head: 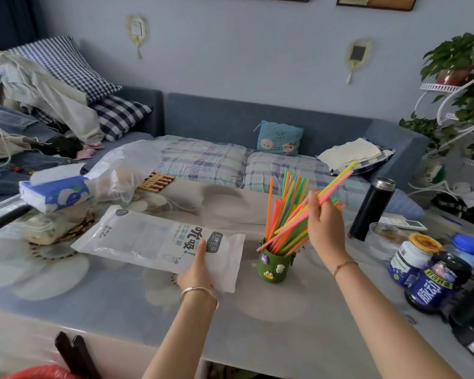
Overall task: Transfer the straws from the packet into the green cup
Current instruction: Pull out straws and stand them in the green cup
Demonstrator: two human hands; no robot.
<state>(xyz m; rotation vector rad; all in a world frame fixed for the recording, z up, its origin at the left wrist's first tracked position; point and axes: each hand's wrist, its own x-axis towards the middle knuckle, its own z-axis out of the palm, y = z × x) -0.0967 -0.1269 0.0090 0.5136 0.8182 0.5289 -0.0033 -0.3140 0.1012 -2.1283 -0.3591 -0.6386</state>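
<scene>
The white straw packet (pixel 148 239) lies flat on the table, and my left hand (pixel 199 270) grips its near right end. It looks flat, with no straws showing inside. To its right stands the small green cup (pixel 275 266), decorated with little charms and holding several coloured straws (pixel 285 209) that fan upward. My right hand (pixel 324 228) hovers just right of the cup, shut on a few yellow and pink straws (pixel 337 181). These slant across the cup; their lower tips stick out past its left rim and their upper ends point up to the right.
A black thermos (pixel 372 209) stands right of the cup. Jars and bottles (pixel 433 272) crowd the table's right edge. A tissue box (pixel 54 191) and a plastic bag (pixel 123 170) sit at the back left. A sofa lies behind the table.
</scene>
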